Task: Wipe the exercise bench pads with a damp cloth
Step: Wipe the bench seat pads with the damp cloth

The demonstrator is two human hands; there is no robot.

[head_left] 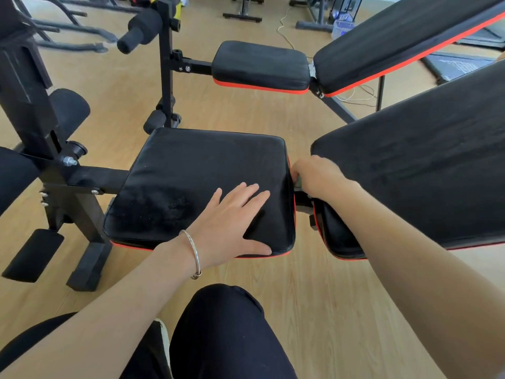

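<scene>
The left hand (232, 222) lay flat with fingers spread on the near right part of the seat pad (191, 173), a bangle (194, 253) on its wrist. The right hand (318, 176) curled around a greenish cloth (298, 182), mostly hidden, in the gap between the seat pad and the back pad (423, 165) to its right.

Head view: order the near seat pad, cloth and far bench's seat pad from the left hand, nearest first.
1. near seat pad: directly under the left hand.
2. cloth: to the right, at the pad's edge.
3. far bench's seat pad: beyond, top centre.
</scene>
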